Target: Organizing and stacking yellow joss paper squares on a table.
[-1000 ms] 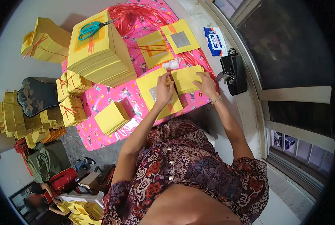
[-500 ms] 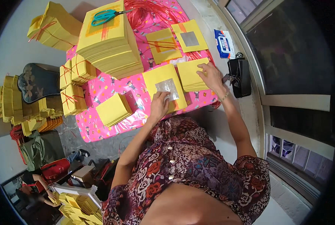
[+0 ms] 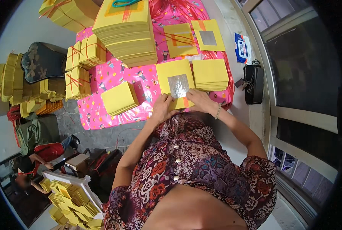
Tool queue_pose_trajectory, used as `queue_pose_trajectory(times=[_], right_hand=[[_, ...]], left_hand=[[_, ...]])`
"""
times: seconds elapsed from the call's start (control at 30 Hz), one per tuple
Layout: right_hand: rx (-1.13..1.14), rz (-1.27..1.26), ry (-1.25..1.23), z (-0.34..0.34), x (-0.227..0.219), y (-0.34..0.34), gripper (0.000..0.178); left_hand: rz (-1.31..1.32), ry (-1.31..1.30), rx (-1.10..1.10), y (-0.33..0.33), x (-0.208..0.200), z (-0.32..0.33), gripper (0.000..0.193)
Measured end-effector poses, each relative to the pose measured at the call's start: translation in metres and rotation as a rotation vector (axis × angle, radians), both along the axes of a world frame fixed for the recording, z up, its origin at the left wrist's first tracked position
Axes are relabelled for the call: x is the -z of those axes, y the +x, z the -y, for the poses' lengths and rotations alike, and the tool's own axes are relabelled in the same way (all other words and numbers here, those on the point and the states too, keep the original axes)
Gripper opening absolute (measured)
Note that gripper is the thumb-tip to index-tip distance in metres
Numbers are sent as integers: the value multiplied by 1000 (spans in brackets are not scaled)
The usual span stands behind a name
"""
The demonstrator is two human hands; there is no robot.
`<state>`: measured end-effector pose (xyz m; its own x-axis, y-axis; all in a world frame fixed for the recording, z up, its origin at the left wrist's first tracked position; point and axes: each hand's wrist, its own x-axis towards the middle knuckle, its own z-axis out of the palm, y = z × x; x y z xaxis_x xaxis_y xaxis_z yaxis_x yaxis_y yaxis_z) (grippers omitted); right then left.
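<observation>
A yellow paper sheet [image 3: 169, 68] with a shiny silver square [image 3: 178, 86] and an orange band lies at the near edge of the table. My left hand [image 3: 163, 109] grips its near left corner with bent fingers. My right hand [image 3: 201, 101] is closed at the near right part, fingertips beside the silver square. Just right of the sheet lies a short stack of yellow paper [image 3: 211, 73], and a similar folded stack [image 3: 119, 99] sits to the left. The near edge of the sheet is partly hidden by my hands.
A pink patterned tablecloth [image 3: 113, 73] covers the table. A tall yellow paper pile [image 3: 127, 38] carries teal-handled scissors [image 3: 125, 3]. Red-tied bundles [image 3: 78, 82] stand at left, red strands [image 3: 178, 9] behind. A wipes pack [image 3: 242, 48] and black bag [image 3: 253, 84] lie right; a co-worker [image 3: 29, 168] is lower left.
My right hand has left the right stack and come to the near edge of the silver-squared sheet. My left hand has shifted from the silver square to the near left corner. The view has shifted.
</observation>
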<state>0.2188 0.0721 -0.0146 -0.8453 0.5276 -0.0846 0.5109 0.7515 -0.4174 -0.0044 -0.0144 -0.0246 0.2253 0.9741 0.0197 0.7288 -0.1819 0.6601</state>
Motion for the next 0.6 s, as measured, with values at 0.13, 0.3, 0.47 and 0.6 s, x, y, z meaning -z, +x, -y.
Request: queue_pose_trajectory(times=[0.13,0.3,0.47,0.6], right_hand=[[49,58,-3,2,-7,-4,61],[133,-12,111,-12,-19,-7,50],[231,-181,262,-64,-24,-25,50],[229,-105,260,-106,-2,-47,54]], left_hand=[[-25,-8,18,1,8,4,55],[-57,112,26,2,11,6,59],[-75,97,28,5,13,7,58],[-70,90,40,8,14,6,57]])
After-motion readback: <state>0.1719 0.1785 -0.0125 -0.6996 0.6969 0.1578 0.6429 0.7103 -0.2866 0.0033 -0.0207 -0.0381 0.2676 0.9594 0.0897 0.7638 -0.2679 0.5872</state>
